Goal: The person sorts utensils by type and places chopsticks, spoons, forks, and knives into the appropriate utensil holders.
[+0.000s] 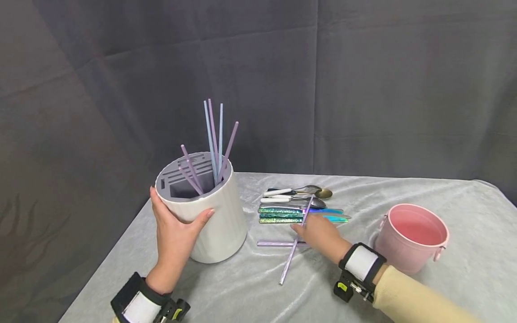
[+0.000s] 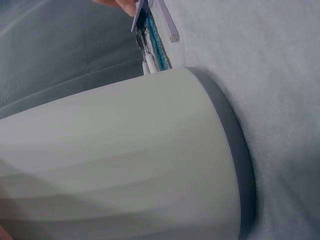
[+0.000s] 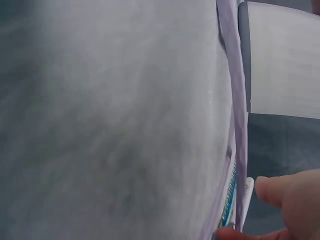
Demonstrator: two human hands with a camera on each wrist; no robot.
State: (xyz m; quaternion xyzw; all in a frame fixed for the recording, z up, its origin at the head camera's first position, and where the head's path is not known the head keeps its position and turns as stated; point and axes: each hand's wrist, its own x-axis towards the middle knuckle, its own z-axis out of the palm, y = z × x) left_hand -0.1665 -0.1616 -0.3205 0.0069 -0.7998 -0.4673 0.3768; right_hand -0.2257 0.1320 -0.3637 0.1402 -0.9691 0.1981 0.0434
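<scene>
Right now, seen from my head, my left hand point(image 1: 174, 237) curls round the near left wall of the white holder point(image 1: 214, 215), thumb on the front just under its rim. That holder stands upright at the left of the grey cloth point(image 1: 404, 291), with several lilac and blue sticks point(image 1: 216, 139) leaning out of its slotted grey top. My right hand point(image 1: 319, 235) lies to the right of the holder, fingers down on a lilac chopstick point(image 1: 294, 244) whose long axis runs from near left to far right, its far tip over the row of cutlery point(image 1: 300, 204). A second lilac chopstick point(image 1: 274, 243) lies crosswise beneath it, pointing left toward the holder. So the chopstick lies right of the holder, and my right hand is much the nearer one. A pink bucket point(image 1: 412, 235) stands well apart at the far right.

From my left wrist, the holder's ribbed wall point(image 2: 125, 155) fills the frame, with its grey base ring at the right; my own fingers are not shown.

From my right wrist, the chopstick point(image 3: 239, 100) runs lengthwise up the frame toward the holder point(image 3: 285, 55), and my fingertips point(image 3: 295, 192) appear to pinch it at the lower edge, though the grip is partly cut off.
</scene>
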